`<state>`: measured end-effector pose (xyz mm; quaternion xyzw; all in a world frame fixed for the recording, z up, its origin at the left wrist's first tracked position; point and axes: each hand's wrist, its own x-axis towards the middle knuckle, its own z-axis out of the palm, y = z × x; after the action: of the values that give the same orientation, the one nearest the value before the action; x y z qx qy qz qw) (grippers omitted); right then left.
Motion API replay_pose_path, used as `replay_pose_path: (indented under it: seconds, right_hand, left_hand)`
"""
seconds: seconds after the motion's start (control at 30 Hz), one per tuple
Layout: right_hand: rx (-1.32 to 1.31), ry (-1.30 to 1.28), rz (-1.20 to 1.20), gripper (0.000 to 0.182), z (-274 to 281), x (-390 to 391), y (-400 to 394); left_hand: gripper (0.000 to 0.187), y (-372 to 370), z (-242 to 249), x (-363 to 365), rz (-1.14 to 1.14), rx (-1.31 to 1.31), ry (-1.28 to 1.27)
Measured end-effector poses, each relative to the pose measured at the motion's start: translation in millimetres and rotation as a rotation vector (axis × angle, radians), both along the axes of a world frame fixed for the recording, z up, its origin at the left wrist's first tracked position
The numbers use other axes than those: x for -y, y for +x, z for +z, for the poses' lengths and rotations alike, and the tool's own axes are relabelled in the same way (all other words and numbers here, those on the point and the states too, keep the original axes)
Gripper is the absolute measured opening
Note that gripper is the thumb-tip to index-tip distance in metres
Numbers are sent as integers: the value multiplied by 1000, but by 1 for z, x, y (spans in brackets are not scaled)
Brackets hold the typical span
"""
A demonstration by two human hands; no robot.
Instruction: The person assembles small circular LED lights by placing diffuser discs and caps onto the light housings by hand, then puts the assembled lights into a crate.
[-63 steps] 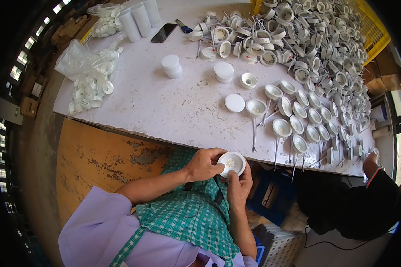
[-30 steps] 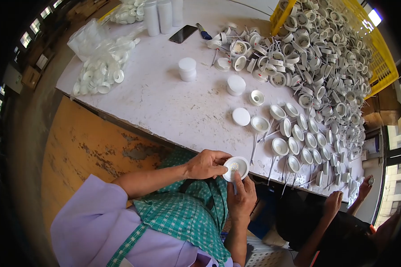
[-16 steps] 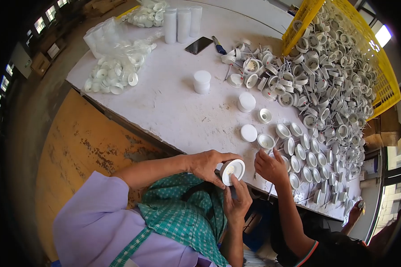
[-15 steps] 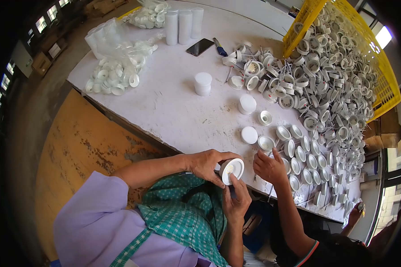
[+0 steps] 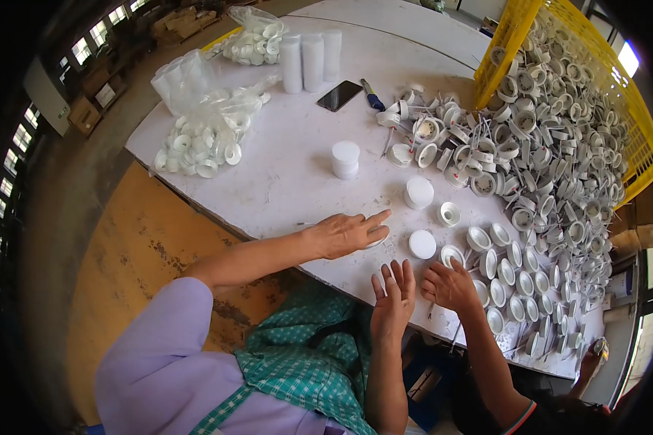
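My left hand [image 5: 347,235] reaches over the table from the left, palm down, its index finger stretched out and its other fingers bent over a white round part [image 5: 376,241]. Most of that part is hidden beneath the hand. My right hand [image 5: 392,303] is at the table's front edge, palm up with fingers apart, holding nothing. Just right of my left hand is a white disc-topped piece [image 5: 422,244]. Farther back stand two more white capped pieces [image 5: 345,159] [image 5: 419,193] and a small white cup [image 5: 448,213].
A co-worker's hand [image 5: 451,286] touches a white cup right of my right hand. Rows of white cups [image 5: 506,272] and a heap of wired parts by a yellow crate [image 5: 506,54] fill the right. Bags [image 5: 203,138], foam rolls [image 5: 313,64], a phone [image 5: 339,95] and a blue-handled tool [image 5: 372,96] lie farther back.
My left hand has carried the white round part forward onto the table. My right hand has let go of it and opened. The view has shifted slightly.
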<state>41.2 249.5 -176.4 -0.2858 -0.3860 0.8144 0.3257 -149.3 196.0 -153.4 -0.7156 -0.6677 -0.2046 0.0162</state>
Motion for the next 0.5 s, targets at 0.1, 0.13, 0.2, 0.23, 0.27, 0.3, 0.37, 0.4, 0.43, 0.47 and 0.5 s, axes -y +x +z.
replay_pose_path:
  seconds: [0.1,0.13,0.2,0.23,0.27,0.3,0.37,0.4,0.43,0.47,0.5]
  right_hand:
    - [89,150,-27,55,-3,0,-6]
    - [89,140,-34,55,-6,-1,-4]
    - [150,184,-48,52,-10,-2,-1]
    - [153,178,-49,52,-10,-2,1]
    - [175,195,-63,50,-9,-2,2]
    - [199,213,-76,48,-8,-3,3]
    - [198,216,-87,47,-11,-5,6]
    - [195,220,-99,45,-12,-5,6]
    - [194,217,-100,45,-13,-6,5]
    - [201,223,-88,44,-13,-7,5]
    - [209,230,-74,43,-14,-7,4]
  left_hand:
    - [34,-18,-17,-5,12,-348,-205]
    - [34,-20,-17,-5,3,-350,-213]
    - [37,-23,-16,-5,24,-421,-310]
    - [37,-24,-14,-5,22,-419,-315]
    - [42,-27,-11,-5,39,-411,-302]
    - [47,-27,-10,-6,57,-401,-289]
    - [50,-29,-14,-7,113,-171,-229]
    - [53,-30,-17,-7,165,56,-168]
    - [53,-31,-20,-7,164,54,-170]
    - [55,-31,-25,-7,167,-16,-192]
    - [57,-32,-28,-7,172,-85,-213]
